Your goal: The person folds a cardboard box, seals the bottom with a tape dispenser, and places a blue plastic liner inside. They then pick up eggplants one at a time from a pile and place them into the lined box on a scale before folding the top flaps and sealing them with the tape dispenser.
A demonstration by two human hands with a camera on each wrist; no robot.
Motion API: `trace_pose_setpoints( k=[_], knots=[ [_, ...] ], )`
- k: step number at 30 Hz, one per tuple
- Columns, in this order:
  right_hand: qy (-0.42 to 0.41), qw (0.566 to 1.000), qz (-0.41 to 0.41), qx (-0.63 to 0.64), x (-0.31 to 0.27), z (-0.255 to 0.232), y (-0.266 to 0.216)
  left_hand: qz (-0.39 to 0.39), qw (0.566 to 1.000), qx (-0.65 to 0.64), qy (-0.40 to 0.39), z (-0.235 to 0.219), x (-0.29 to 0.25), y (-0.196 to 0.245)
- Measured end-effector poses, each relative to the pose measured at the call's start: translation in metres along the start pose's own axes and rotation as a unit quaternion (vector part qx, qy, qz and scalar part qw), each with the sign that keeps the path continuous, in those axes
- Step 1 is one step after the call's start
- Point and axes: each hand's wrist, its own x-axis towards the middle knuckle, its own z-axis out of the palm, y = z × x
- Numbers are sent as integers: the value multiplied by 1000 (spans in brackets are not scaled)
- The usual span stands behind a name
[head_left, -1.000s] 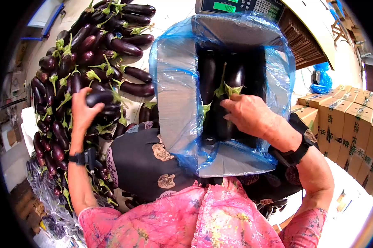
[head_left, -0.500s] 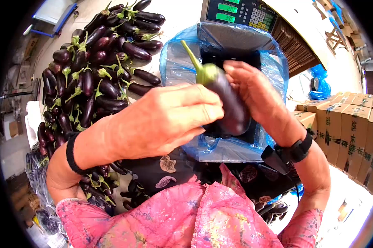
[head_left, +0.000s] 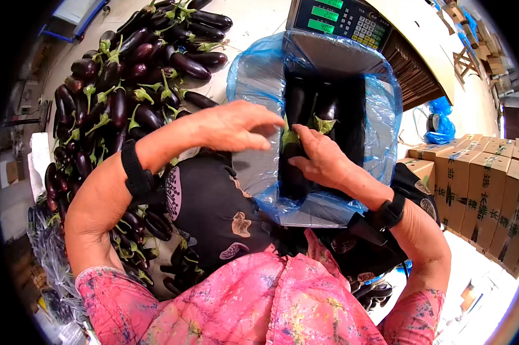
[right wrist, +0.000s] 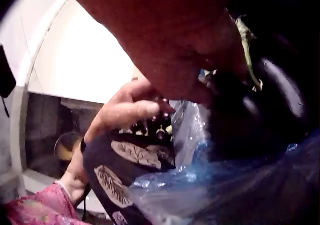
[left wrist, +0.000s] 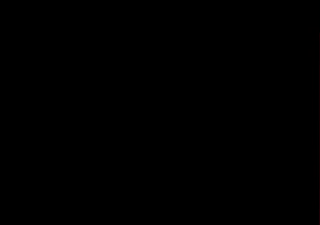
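In the head view, a cardboard box lined with a blue plastic bag sits in front of the person. Several dark purple eggplants lie inside, one eggplant with its green cap toward the person. The right hand reaches into the box, fingers extended over an eggplant along the left wall, fingertips at its green cap. Above the box's left flap, the left hand is empty, its fingers loosely stretched toward the opening. The right wrist view shows eggplants beside the right hand; the left wrist view is black.
A large pile of eggplants covers the floor to the left. Beyond the box stands a scale with lit green digits. Stacked cardboard cartons are at the right, near a blue plastic bundle.
The left hand picked an eggplant from the pile, brought it over the box, and has let it go and drawn back left. The right hand lifted, then came down again inside the box.
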Motion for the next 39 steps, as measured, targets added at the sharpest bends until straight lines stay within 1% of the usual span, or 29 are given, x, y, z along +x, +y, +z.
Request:
trace_pose_setpoints(
  k=[1, 2, 3, 5, 7, 9, 10, 11, 13, 14, 15, 17, 18, 19, 20, 21, 22, 25, 26, 27, 28, 29, 30, 31, 33, 35, 36, 37, 39],
  knots=[
    [-46, 998, 26, -26, 6, -2, 2, -47, 997, -56, 7, -6, -4, 0],
    [-93, 993, 50, -53, 19, -8, 4, -80, 994, -54, 47, -11, -12, 3],
    [-140, 984, 72, -80, 29, -11, 4, -91, 990, -76, 71, -14, -20, -4],
    [-143, 985, 65, -74, 34, -11, 11, -168, 963, -176, 117, -17, -45, -11],
    [-165, 985, 16, -40, 21, -10, 16, -171, 936, -246, 183, -13, -81, -31],
    [-130, 991, 14, 14, 6, -3, 21, -194, 907, -278, 251, -3, -129, -49],
    [-145, 989, 32, 26, 6, -4, 16, -232, 874, -302, 302, 7, -154, -61],
    [-157, 985, 55, 36, 8, -6, 13, -264, 838, -325, 350, 20, -178, -77],
    [-183, 958, 94, 200, 11, -5, 29, -310, 779, -323, 439, 59, -219, -96],
    [-203, 897, 219, 325, 14, -19, 4, -330, 740, -358, 463, 84, -239, -112],
    [-192, 901, 217, 324, 15, -16, 9, -347, 699, -393, 485, 112, -257, -130],
    [-171, 945, 158, 230, 14, -5, 20, -395, 661, -410, 489, 170, -277, -145],
    [-105, 989, 34, 95, 8, 4, 25, -426, 651, -408, 478, 201, -283, -149],
    [-123, 987, 102, 27, 9, 2, 8, -456, 641, -406, 465, 231, -286, -156],
    [-129, 983, 120, 43, 12, 1, 1, -486, 681, -302, 457, 264, -288, -169],
    [-135, 979, 141, 58, 14, 1, -3, -509, 713, -196, 440, 267, -279, -159],
    [-134, 980, 133, 58, 14, 4, -2, -550, 706, -109, 433, 268, -274, -149],
    [-128, 984, 118, 44, 15, 7, 1, -478, 722, 62, 496, 266, -268, -159],
    [-128, 983, 126, 37, 13, 7, -1, -484, 716, 31, 502, 260, -264, -164],
    [-126, 982, 136, 30, 10, 6, -2, -518, 713, 64, 468, 253, -263, -173],
    [-99, 991, 81, 46, 6, 9, 4, -546, 712, 95, 430, 246, -260, -184],
    [-62, 998, 16, 25, 4, 15, 16, -564, 717, 125, 390, 240, -250, -195],
    [-51, 998, 4, -34, 3, 8, 11, -573, 727, 147, 349, 235, -243, -201],
    [-43, 995, 1, -93, 3, 0, 3, -574, 740, 170, 306, 231, -242, -209],
    [-44, 998, 37, -10, 2, -27, -14, -614, 733, 114, 271, 224, -234, -237],
    [-25, 995, 77, 59, -2, -58, -26, -609, 746, 73, 258, 206, -230, -236],
    [31, 997, 43, 50, -4, -63, -13, -570, 766, 89, 285, 211, -236, -239],
    [21, 996, 78, 30, -7, -78, -16, -531, 780, 107, 315, 217, -244, -240],
    [50, 994, 86, -47, -17, -91, 7, -418, 821, 149, 360, 239, -265, -240]
  ],
)
